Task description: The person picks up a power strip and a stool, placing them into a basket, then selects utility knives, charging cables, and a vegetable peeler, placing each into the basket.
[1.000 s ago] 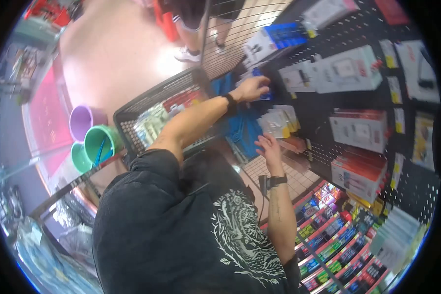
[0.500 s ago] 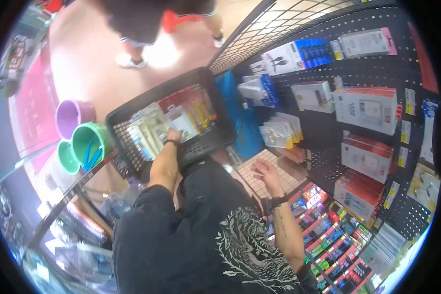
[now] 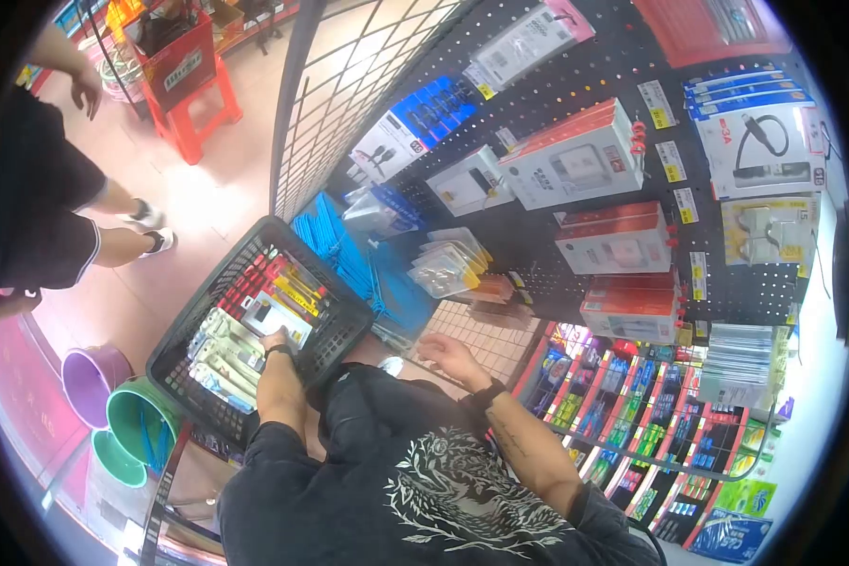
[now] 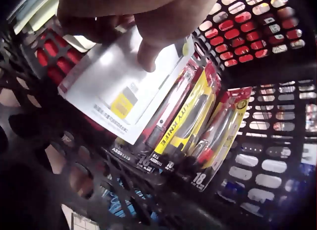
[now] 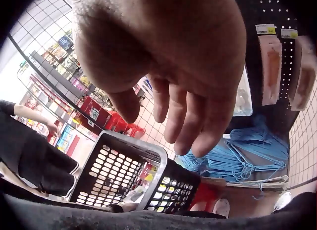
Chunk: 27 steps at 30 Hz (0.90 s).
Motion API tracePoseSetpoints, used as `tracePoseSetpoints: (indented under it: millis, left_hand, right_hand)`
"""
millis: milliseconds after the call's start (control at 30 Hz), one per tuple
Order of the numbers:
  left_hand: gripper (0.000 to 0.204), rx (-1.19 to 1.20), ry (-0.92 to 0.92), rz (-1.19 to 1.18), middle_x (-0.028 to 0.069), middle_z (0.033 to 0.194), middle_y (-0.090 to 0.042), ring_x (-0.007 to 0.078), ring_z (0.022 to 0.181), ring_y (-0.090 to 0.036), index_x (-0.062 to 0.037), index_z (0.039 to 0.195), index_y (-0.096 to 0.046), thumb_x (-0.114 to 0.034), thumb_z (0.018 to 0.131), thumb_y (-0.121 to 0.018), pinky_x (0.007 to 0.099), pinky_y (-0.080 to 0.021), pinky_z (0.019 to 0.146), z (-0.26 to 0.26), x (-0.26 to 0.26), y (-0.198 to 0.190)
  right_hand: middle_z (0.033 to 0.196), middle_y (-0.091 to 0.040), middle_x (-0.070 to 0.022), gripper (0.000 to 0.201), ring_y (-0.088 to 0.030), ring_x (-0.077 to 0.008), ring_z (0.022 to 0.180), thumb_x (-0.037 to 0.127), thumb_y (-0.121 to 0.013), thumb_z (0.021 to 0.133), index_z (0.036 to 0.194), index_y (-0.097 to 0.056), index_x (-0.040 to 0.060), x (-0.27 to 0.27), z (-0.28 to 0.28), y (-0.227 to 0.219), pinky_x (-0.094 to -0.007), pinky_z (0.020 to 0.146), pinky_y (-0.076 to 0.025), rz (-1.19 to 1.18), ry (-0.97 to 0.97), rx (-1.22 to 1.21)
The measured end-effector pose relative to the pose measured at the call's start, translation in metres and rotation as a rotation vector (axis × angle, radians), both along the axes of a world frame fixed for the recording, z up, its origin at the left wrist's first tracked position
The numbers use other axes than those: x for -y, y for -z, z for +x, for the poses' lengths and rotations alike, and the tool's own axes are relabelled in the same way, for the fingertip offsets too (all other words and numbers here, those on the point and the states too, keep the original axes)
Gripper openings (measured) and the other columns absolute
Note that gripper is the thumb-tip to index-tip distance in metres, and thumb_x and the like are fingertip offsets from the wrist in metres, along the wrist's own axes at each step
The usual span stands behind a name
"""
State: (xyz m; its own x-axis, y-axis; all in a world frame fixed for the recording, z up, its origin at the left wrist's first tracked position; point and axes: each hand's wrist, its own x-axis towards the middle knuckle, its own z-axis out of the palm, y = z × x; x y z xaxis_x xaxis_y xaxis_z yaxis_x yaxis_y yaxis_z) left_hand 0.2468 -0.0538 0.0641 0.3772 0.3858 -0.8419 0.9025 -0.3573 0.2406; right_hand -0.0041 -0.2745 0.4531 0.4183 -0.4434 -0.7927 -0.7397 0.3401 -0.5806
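My left hand is inside the black shopping basket, pinching a flat white package with a yellow patch on its face. The thumb lies on that face; the other fingers are partly hidden by the top of the view. Beside the package stand carded utility knives in red and yellow packs. Several pale packs fill the basket's near left side. My right hand hovers with loosely bent fingers and nothing in it, near clear hanging packs.
A black pegboard with boxed chargers and cables rises on the right. Blue hangers hang beyond the basket. Purple and green buckets stand at left. Another person is in the aisle near a red stool.
My left hand has come down from the pegboard into the basket, with the white package. The head view has turned, and the other person now appears further left. My right hand stays empty.
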Motion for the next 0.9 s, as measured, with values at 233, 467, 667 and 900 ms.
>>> tracePoseSetpoints:
  millis: [233, 467, 667, 900]
  left_hand:
    - [0.036, 0.289, 0.359, -0.576, 0.0127, 0.096, -0.068, 0.0259, 0.077, -0.067, 0.0059, 0.107, -0.057, -0.009, 0.078, -0.072, 0.0366, -0.053, 0.072, 0.016, -0.026, -0.098]
    - [0.049, 0.424, 0.77, -1.129, 0.011, 0.116, -0.06, 0.0196, 0.111, -0.056, 0.0033, 0.127, -0.048, 0.002, 0.081, -0.068, 0.0336, -0.046, 0.094, 0.02, 0.04, -0.378]
    - [0.064, 0.543, 1.043, -1.311, 0.0148, 0.12, -0.06, 0.0187, 0.108, -0.059, 0.0037, 0.137, -0.039, 0.001, 0.08, -0.069, 0.0304, -0.049, 0.091, 0.015, 0.143, -0.411]
    - [0.067, 0.677, 1.26, -1.212, 0.0117, 0.121, -0.063, 0.0192, 0.101, -0.062, -0.0037, 0.14, -0.044, -0.01, 0.079, -0.071, 0.0327, -0.05, 0.087, 0.023, 0.199, -0.425]
  right_hand:
    - [0.102, -0.068, -0.0085, 0.039, -0.065, -0.0153, 0.094, 0.02, -0.067, 0.087, 0.12, -0.057, 0.0023, -0.004, 0.016, -0.001, -0.0286, 0.077, -0.052, -0.1, -0.048, 0.155]
    - [0.111, -0.066, -0.015, 0.052, -0.063, -0.0226, 0.104, 0.024, -0.07, 0.086, 0.128, -0.051, 0.0008, -0.022, 0.084, -0.036, -0.0337, 0.09, -0.049, -0.344, -0.138, 0.431]
    - [0.108, -0.066, -0.0208, 0.054, -0.064, -0.0332, 0.102, 0.033, -0.073, 0.08, 0.119, -0.056, -0.0006, 0.039, 0.081, -0.067, -0.0387, 0.087, -0.05, -0.588, 0.02, 0.433]
    - [0.103, -0.067, -0.0211, 0.056, -0.066, -0.0333, 0.097, 0.037, -0.074, 0.078, 0.114, -0.058, -0.0024, 0.075, 0.077, -0.055, -0.0389, 0.083, -0.051, -0.75, 0.118, 0.318]
